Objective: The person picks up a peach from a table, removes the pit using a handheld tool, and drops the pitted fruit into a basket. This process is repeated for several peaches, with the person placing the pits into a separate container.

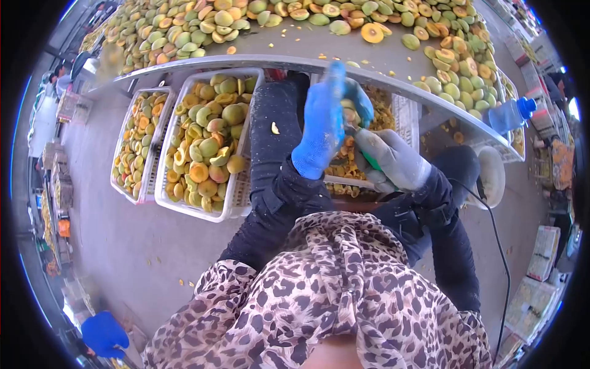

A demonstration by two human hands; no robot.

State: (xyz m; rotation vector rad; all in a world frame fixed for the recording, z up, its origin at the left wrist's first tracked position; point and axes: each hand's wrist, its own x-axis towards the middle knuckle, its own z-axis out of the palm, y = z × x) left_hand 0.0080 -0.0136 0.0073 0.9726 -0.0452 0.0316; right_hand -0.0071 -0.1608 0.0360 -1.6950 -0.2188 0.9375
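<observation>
My left hand (321, 126), in a blue glove, is closed around a greenish-yellow peach (349, 115); its fingers are partly smeared by motion. Against this fruit, my right hand (398, 161), in a grey glove, grips a small tool with a green handle (371, 161). The tool's tip meets the peach, and its exact shape is hidden. Both hands are above my lap, just in front of the table edge. Below them stands a white crate (407, 126) holding orange fruit scraps (382, 107).
Cut peaches (184, 31) are heaped across the metal table (289, 42). Two white crates of peach pieces, a larger one (161, 184) and a narrower one (117, 163), stand on the floor at left. A clear bottle with a blue cap (507, 115) lies at right. A black cable (501, 246) hangs beside my right arm.
</observation>
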